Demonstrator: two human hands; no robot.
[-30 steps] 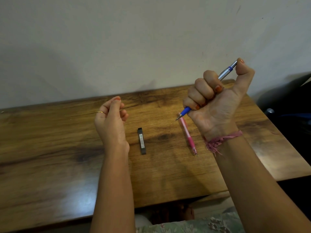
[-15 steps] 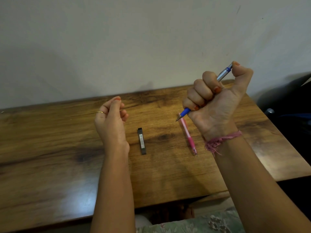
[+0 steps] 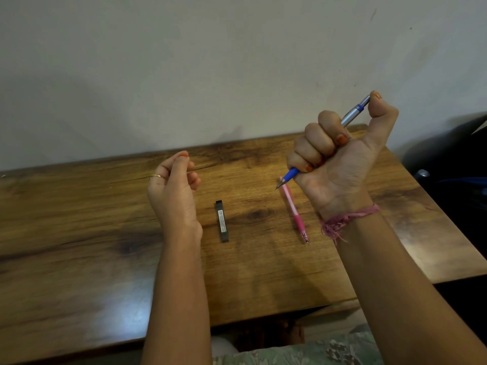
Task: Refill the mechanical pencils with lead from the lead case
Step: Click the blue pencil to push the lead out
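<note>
Fingers point(image 3: 313, 143) of the right hand point(image 3: 340, 159) grip a blue-and-silver mechanical pencil point(image 3: 351, 117), thumb on its cap, above the wooden bench point(image 3: 79, 233), where the left hand point(image 3: 172, 191) hovers loosely curled beside a dark lead case point(image 3: 221, 221) and pink pencil point(image 3: 293, 210).

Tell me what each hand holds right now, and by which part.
The right hand grips the blue mechanical pencil around its barrel, thumb on the top button. The left hand is raised with fingertips pinched together; whether it holds anything cannot be told.
</note>
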